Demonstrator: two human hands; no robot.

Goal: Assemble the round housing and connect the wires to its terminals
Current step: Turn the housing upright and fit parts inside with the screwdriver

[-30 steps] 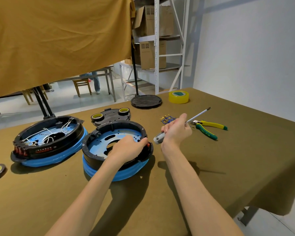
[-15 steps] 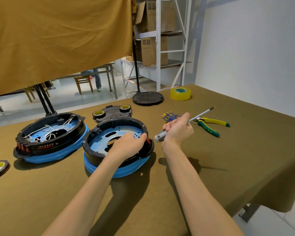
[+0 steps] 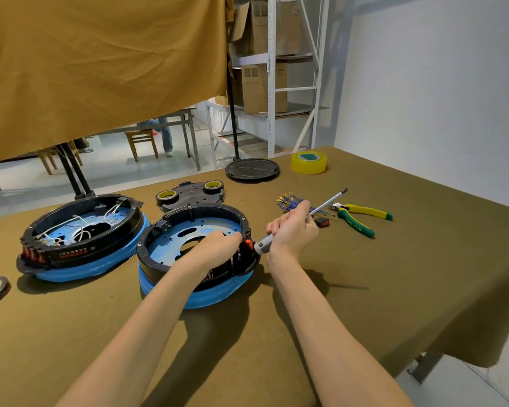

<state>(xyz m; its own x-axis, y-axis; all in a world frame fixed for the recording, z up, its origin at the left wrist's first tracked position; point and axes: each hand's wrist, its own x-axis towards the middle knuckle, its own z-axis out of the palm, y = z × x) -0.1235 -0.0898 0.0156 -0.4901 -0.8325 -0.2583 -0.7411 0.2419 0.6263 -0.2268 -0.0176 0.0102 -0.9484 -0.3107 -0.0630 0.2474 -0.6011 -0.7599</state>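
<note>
Yellow tape roll [image 3: 308, 163], green-yellow pliers [image 3: 360, 218]

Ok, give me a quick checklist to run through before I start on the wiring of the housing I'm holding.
1. Housing steadied: ok. The left hand rests on the rim of the near round housing, by the red switch.
2. Screwdriver in hand: ok. The right hand is closed on the screwdriver.
3. Tip pointed at the work: not ok. It points up and away; the handle end faces the housing.
4. Wires within reach: ok. The blue wires with terminals lie just beyond the right hand.
5. Pliers ready: ok. The pliers lie untouched on the table.
6. Terminals inside the housing clear: cannot tell. The left hand hides them.
</note>
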